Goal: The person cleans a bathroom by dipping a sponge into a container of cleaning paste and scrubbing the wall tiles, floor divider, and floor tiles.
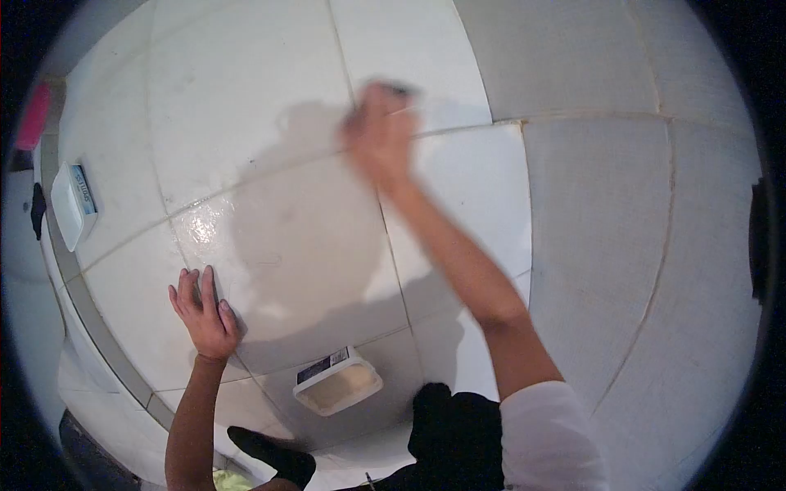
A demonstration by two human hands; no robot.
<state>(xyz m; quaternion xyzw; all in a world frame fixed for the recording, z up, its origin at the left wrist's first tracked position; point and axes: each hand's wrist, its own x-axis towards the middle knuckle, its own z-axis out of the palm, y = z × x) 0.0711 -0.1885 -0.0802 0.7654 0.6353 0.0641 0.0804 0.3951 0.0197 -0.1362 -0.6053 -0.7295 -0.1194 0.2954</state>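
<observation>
My left hand rests on the white tiles with its fingers stretched out and holds nothing. Farther up, my right hand is smeared by motion over the tiled surface. Its fingers are closed around a small dark thing, too blurred to name. Between my arms and nearer my body sits a white plastic tub with a dark label and a pale content. A wet, shiny patch lies on the tiles just above my left hand.
At the far left stands another white tub with a blue label. A pink object shows behind it at the edge. Grey tiles run along the right side. My dark-clad legs are at the bottom.
</observation>
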